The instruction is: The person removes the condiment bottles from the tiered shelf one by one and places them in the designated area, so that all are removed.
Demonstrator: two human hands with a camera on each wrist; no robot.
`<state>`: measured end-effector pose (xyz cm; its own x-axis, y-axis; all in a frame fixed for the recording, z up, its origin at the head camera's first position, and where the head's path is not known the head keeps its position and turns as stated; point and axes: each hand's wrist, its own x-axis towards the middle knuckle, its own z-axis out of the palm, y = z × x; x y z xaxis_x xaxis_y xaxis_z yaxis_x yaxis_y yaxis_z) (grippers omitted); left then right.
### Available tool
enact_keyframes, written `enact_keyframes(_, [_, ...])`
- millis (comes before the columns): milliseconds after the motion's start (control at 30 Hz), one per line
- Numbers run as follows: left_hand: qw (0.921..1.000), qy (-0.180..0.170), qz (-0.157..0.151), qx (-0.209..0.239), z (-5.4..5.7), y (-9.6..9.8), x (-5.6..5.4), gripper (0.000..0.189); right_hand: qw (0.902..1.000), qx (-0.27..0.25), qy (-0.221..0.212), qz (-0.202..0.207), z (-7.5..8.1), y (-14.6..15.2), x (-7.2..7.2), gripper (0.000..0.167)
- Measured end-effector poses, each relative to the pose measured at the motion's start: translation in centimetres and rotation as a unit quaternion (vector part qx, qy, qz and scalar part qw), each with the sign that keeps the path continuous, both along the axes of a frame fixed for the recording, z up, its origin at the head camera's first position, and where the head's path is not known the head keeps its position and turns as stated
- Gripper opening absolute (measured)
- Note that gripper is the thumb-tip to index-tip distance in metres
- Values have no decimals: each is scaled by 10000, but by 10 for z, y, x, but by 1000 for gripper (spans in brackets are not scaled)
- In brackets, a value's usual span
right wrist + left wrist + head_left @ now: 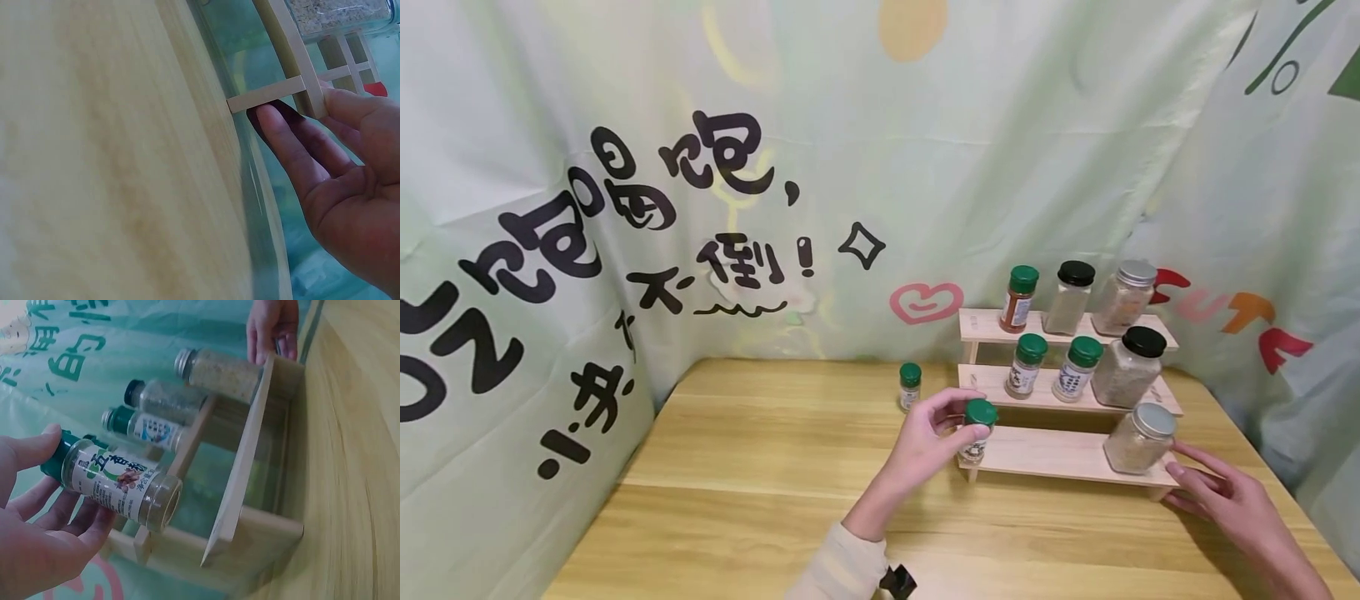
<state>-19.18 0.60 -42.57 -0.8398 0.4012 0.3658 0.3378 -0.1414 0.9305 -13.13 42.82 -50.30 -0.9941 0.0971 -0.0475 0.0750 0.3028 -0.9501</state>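
My left hand [928,442] grips a small spice jar [119,478] by its green cap, thumb on one side and fingers on the other. The jar, with a printed label, is at the left end of the lowest step of a three-tier wooden rack [1045,454]. In the left wrist view its base appears just off the shelf board. My right hand [356,162] holds the rack's right end, thumb at the board's end and fingers against the leg. Close by, a square jar with a silver lid [1141,439] stands on that same lowest step.
Another green-capped jar [910,387] stands on the wooden table [737,467], left of the rack. The middle step bears two green-capped jars and a black-lidded jar [1127,368]. Three jars, including a red-filled one [1018,300], line the top step. A printed curtain [820,167] hangs behind.
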Motion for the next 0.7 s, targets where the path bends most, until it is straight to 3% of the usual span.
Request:
enact_keyframes(200, [9993,154,332,7,3,-15,-9,37,9993,-268,191,149,0,3,-2,38])
enact_keyframes(567, [9954,189,866,359,11,-49,-25,36,10000,-68,40,59,-1,3,1,34])
enact_keyframes(700, [9914,204,1208,458,13,-61,-32,35,9997,-210,114,105,-1,4,-1,37])
